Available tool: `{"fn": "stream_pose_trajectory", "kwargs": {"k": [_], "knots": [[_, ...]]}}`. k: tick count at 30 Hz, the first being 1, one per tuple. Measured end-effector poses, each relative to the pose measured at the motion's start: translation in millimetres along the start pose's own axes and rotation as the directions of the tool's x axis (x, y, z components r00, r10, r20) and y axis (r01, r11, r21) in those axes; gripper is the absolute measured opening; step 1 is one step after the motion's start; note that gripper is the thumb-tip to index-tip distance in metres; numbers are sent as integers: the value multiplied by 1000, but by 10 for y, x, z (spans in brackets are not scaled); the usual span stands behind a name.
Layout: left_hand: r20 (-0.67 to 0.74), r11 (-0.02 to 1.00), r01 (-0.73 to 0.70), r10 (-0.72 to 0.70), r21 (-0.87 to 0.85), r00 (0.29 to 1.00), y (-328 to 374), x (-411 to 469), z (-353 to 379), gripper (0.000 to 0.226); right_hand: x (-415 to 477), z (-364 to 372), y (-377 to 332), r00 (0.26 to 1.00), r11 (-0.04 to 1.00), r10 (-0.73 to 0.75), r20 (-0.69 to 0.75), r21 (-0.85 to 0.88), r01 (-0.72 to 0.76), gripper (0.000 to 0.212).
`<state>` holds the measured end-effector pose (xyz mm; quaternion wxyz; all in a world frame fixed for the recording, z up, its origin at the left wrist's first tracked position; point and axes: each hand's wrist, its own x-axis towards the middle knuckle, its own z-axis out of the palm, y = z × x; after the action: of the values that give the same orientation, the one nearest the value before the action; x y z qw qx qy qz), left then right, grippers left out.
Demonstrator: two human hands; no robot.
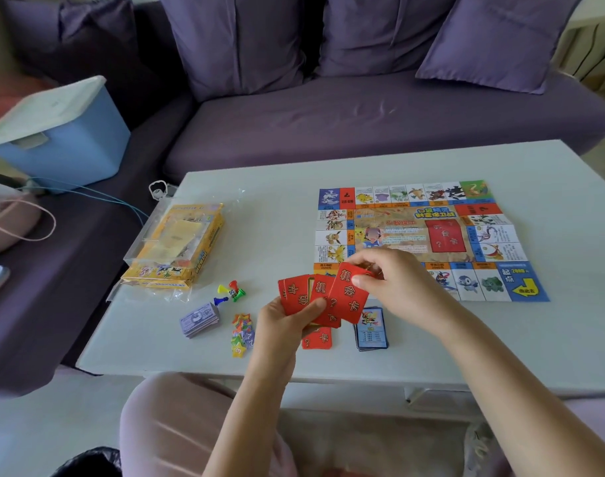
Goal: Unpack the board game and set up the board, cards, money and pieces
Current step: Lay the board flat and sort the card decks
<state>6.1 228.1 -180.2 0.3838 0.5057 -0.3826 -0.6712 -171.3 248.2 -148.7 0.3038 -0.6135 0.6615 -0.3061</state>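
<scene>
Red cards [349, 294], printed with yellow characters and a question mark, are fanned above the near part of the counter [328, 173], held between both hands. The left hand [287, 325] grips the lower edge of the fan, its thumb lying across the card faces. The right hand [397, 284] pinches the top corner of the rightmost card, fingers curled.

Directly beneath the left hand a single red card [316, 340] lies flat on the counter, partly hidden. Just right of it, nearer the person than the right hand, sits a stack of blue cards [371, 330], face up. Beyond the right hand the board [397, 232] is spread flat, and that hand covers part of its near edge.

Left of the left hand lie coloured star tokens [241, 333], then a pile of purple money [200, 320]. A little beyond these, yellow, red, green and blue pawns [239, 295] crowd round a white die [231, 292]. Farther left, a yellow box [175, 246] in clear plastic rests near the counter's left edge.

Behind the counter stands a purple sofa [363, 111], with a blue bin [60, 132] on its left part.
</scene>
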Motion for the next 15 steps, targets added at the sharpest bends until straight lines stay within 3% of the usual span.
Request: {"fn": "stream_pose_trajectory", "kwargs": {"k": [9, 12, 15], "knots": [[35, 991, 23, -18, -130, 999, -33, 0, 33, 18, -29, 310, 16, 998, 990, 63, -6, 128, -62, 24], [71, 993, 61, -54, -99, 996, -31, 25, -38, 15, -23, 333, 22, 998, 989, 48, -46, 141, -41, 24], [103, 997, 49, -55, 57, 993, -40, 41, -105, 14, -3, 357, 19, 997, 988, 49, -66, 148, -38, 25]]}}
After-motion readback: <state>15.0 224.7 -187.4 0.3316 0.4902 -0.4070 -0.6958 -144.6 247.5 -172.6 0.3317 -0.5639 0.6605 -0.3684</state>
